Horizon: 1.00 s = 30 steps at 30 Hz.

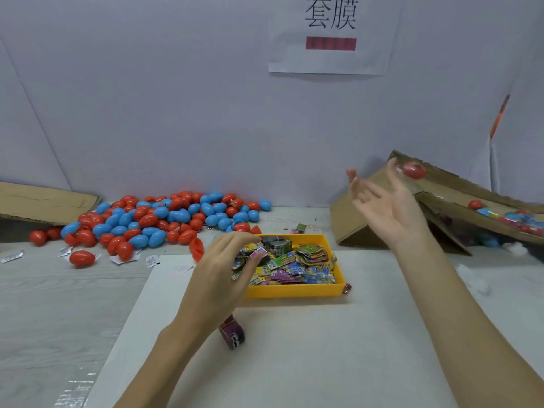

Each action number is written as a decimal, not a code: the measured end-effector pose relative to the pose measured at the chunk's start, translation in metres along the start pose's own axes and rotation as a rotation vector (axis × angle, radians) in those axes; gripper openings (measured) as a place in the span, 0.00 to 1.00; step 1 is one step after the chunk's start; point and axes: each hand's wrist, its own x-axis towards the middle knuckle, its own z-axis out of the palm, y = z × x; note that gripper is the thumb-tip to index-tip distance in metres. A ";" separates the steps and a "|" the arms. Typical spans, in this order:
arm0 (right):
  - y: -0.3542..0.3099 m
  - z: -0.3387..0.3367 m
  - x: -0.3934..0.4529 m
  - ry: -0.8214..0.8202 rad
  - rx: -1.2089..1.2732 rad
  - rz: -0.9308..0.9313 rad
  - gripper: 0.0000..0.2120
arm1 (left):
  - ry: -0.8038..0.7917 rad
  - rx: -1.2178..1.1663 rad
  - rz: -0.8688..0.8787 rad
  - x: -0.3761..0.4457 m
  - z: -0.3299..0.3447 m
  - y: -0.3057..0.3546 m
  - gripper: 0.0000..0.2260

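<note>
Your raised right hand (pixel 382 207) was open, fingers spread. The blurred red plastic egg (pixel 413 169), long axis roughly level, was just beyond its fingertips. Your left hand (pixel 226 266) pinched a printed film sleeve (pixel 259 256) inside the yellow plastic tray (pixel 294 290).

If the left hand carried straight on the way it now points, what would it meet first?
The heap of small colourful printed packets in the yellow plastic tray. The left hand pinches one packet at the heap's left edge. It may pass just above them; depth is unclear.

Pale bluish wall (pixel 176 98) behind, evenly lit; printed paper sign (pixel 332 61) stuck on it. Grey surface (pixel 59 304) partly covered by white sheet (pixel 294 348).
</note>
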 end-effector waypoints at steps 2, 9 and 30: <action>0.014 -0.012 -0.002 -0.008 -0.184 0.076 0.25 | -0.014 0.004 -0.035 0.000 0.001 -0.001 0.12; 0.103 -0.042 -0.019 0.007 -0.688 0.109 0.10 | -0.085 0.085 -0.291 -0.002 0.010 -0.018 0.12; 0.112 -0.046 -0.019 0.001 -0.838 0.023 0.11 | -0.358 0.256 -0.561 0.116 0.038 -0.145 0.13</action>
